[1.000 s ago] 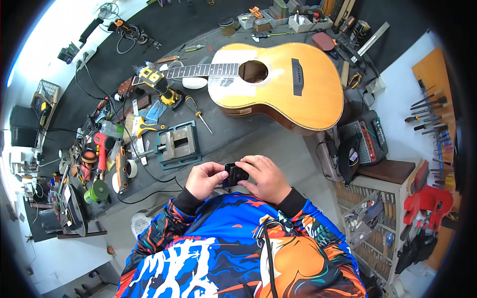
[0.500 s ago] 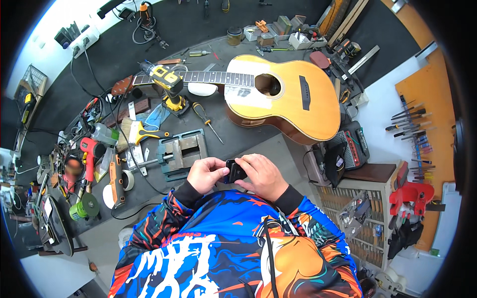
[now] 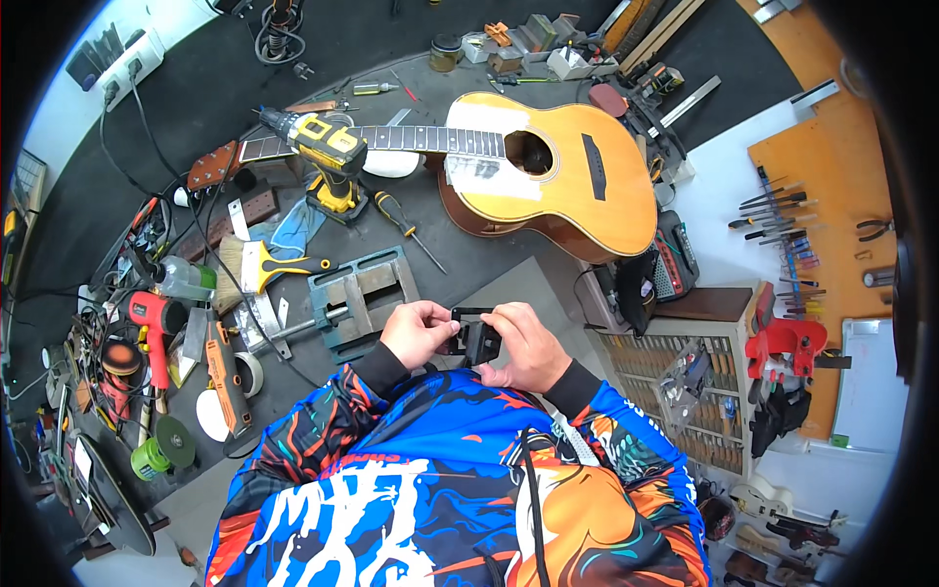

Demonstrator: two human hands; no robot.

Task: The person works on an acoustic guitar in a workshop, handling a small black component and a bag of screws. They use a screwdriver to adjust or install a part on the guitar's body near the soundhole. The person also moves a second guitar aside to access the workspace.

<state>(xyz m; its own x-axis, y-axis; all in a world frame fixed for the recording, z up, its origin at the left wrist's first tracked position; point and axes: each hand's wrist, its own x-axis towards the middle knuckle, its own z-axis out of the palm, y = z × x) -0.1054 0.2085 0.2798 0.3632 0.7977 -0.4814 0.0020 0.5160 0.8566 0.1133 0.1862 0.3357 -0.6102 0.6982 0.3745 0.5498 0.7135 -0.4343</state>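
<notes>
Close in front of my body, both hands hold a small black rectangular thing (image 3: 478, 341) that has a frame-like upper part and a block below; I cannot make out its exact kind. My left hand (image 3: 415, 336) pinches its left edge between thumb and fingers. Along the right side and top edge, my right hand (image 3: 528, 350) grips it with bent fingers. Just beyond my left hand sits a grey-green metal vise (image 3: 364, 303) on the bench. An acoustic guitar (image 3: 577, 186) with a pale wood top lies on its back farther off.
A yellow and black cordless drill (image 3: 331, 166) stands by the guitar neck, near a screwdriver (image 3: 411, 231). Leftward lie a brush (image 3: 249, 269), a red heat gun (image 3: 155, 328), an orange rotary tool (image 3: 225, 382) and cables. A drawer cabinet (image 3: 675, 382) stands to the right.
The black thing has been turned in my hands, so its frame and block show more. My fingers have moved slightly apart. The whole view has shifted a little.
</notes>
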